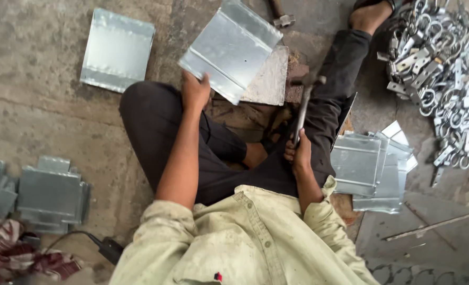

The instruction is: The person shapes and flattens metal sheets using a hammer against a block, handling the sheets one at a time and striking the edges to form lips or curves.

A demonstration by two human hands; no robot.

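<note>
My left hand (pixel 195 91) grips the near edge of a bent galvanised sheet-metal piece (pixel 229 47), holding it tilted over a flat grey metal plate (pixel 268 82) on the floor between my legs. My right hand (pixel 298 154) is closed around the handle of a hammer (pixel 304 103), whose head points up and away, beside my right knee. I sit on the concrete floor in dark trousers and a pale shirt.
Another folded sheet (pixel 117 48) lies at the far left. A stack of flat sheet pieces (pixel 374 169) sits at my right, folded pieces (pixel 50 195) at my left. A heap of metal rings and clamps (pixel 440 68) fills the upper right. A second hammer (pixel 280 15) lies ahead; a thin rod (pixel 434 226) lies at right.
</note>
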